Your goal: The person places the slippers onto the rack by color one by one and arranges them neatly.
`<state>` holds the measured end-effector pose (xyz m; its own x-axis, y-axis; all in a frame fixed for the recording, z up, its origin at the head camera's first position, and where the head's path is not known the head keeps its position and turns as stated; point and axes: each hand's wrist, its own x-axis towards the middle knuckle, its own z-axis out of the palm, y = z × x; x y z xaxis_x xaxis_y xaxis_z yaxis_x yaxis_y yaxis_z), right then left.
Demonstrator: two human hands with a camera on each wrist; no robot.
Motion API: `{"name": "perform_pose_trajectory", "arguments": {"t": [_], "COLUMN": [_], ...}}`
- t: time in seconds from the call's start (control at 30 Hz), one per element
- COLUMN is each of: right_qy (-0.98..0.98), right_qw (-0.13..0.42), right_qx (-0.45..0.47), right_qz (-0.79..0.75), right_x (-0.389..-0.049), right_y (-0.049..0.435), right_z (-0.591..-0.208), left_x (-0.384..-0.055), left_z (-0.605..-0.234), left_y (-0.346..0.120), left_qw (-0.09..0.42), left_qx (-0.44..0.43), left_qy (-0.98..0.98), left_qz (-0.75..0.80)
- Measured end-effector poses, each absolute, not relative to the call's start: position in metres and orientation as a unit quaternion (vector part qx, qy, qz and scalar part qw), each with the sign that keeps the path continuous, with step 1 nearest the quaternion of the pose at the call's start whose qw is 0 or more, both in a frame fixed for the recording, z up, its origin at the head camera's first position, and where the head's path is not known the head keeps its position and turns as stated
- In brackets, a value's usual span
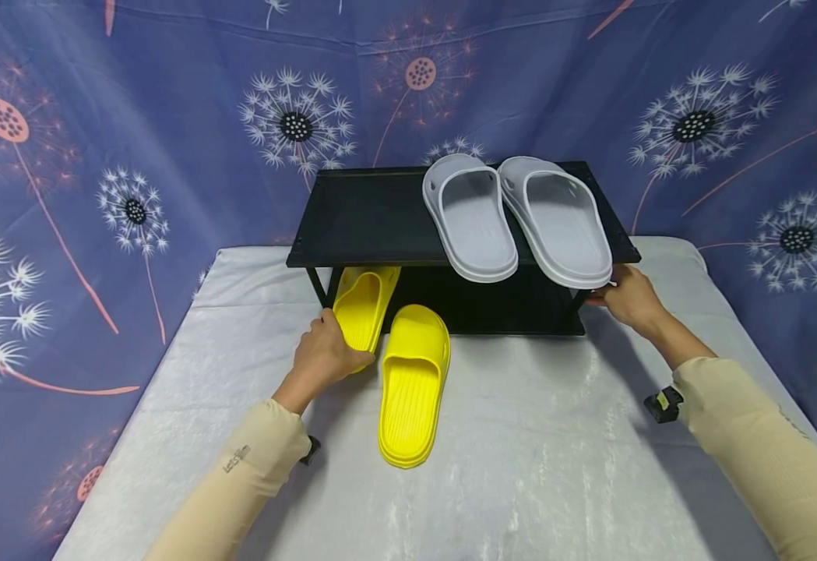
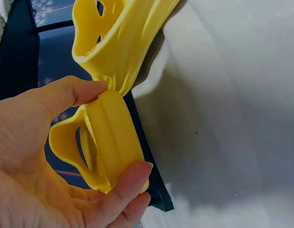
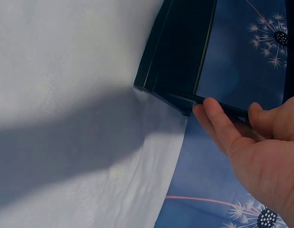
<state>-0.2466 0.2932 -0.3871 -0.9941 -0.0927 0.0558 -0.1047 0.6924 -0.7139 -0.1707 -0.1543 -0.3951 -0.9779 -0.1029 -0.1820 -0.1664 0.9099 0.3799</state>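
My left hand (image 1: 325, 351) grips the heel end of a yellow slipper (image 1: 360, 312), whose toe reaches under the top shelf of a black shoe rack (image 1: 366, 218). In the left wrist view the thumb and fingers hold the two sides of its heel (image 2: 116, 137). Just right of it, a second yellow slipper (image 1: 411, 397) lies with its toe at the rack's front edge. At the rack's right end, my right hand (image 1: 631, 300) holds a thin side post (image 3: 222, 107) between thumb and fingers.
Two light grey slippers, a left one (image 1: 478, 226) and a right one (image 1: 568, 230), sit on the right of the top shelf, heels jutting over its front edge. A pale cloth (image 1: 520, 467) covers the table. Behind hangs a blue dandelion-print curtain (image 1: 191, 93).
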Motion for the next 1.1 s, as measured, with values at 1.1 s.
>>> {"name": "perform_pose_trajectory", "arguments": {"t": [1.1], "right_qy": [-0.915], "right_qw": [0.017], "right_qx": [0.058], "right_qz": [0.398], "right_x": [-0.247], "right_y": [0.294], "right_z": [-0.389], "left_x": [-0.203], "left_z": [-0.391], "left_y": [-0.151], "left_qw": [0.107], "left_qx": [-0.074], "left_qy": [0.973], "left_qz": [0.191]}}
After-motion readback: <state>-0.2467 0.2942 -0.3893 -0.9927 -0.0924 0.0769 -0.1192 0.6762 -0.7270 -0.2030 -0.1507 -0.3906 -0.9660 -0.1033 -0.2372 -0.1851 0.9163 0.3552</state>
